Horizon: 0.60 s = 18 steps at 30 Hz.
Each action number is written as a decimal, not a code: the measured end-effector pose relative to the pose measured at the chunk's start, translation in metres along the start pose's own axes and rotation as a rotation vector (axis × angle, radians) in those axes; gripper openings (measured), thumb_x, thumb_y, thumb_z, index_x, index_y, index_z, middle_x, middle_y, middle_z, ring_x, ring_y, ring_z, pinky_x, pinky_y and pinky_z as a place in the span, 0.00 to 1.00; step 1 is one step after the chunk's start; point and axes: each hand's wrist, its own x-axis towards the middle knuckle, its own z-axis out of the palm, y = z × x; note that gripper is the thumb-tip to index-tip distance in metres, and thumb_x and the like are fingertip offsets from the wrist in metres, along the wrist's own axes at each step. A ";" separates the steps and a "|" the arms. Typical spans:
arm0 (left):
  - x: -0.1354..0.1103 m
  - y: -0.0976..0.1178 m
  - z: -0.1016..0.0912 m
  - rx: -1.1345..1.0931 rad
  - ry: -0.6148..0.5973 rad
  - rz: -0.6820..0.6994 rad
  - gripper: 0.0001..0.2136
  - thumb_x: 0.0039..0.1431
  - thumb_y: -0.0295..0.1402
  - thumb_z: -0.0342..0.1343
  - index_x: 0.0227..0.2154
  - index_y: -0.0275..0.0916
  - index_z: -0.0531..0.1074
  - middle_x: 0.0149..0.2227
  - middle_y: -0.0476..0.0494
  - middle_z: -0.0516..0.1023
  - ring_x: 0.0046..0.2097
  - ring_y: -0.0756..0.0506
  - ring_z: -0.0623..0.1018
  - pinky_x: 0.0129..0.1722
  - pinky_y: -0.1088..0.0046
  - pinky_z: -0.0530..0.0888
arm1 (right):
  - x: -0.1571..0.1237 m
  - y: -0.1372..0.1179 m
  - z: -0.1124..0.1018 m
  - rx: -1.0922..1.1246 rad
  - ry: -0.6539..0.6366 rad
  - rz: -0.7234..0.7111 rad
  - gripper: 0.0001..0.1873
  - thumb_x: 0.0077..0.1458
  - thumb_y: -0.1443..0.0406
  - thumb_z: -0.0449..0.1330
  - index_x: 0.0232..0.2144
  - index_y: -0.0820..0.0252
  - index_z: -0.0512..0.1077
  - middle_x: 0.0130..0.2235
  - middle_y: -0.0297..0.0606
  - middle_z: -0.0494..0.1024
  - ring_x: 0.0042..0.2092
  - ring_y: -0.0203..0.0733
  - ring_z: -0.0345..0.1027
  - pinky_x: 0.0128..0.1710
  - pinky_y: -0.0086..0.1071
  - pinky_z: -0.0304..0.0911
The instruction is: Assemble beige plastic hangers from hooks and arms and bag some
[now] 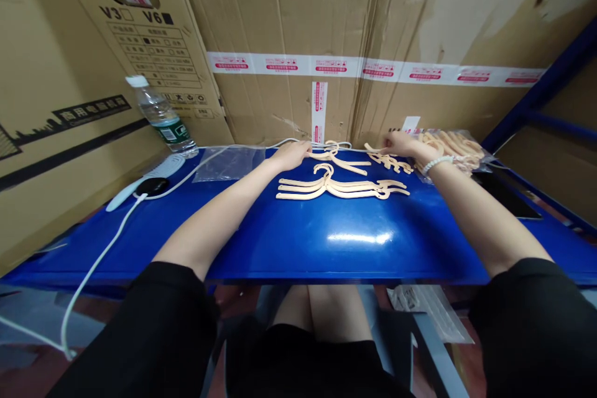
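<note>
My left hand pinches a beige hanger near the back edge of the table; stacked hangers lie just in front, and blue surface runs from them to the front edge. My right hand is at some beige pieces; I can't tell whether its fingers grip one. A labelled bottle stands left; a clear bag of beige pieces lies by my right wrist.
</note>
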 end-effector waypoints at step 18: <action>-0.121 0.052 0.004 -0.393 0.357 0.027 0.09 0.70 0.30 0.46 0.46 0.39 0.70 0.41 0.42 0.76 0.42 0.45 0.77 0.43 0.70 0.75 | -0.120 -0.059 0.042 1.606 0.155 0.033 0.23 0.35 0.53 0.78 0.28 0.60 0.76 0.28 0.37 0.78 0.29 0.36 0.72 0.29 0.29 0.71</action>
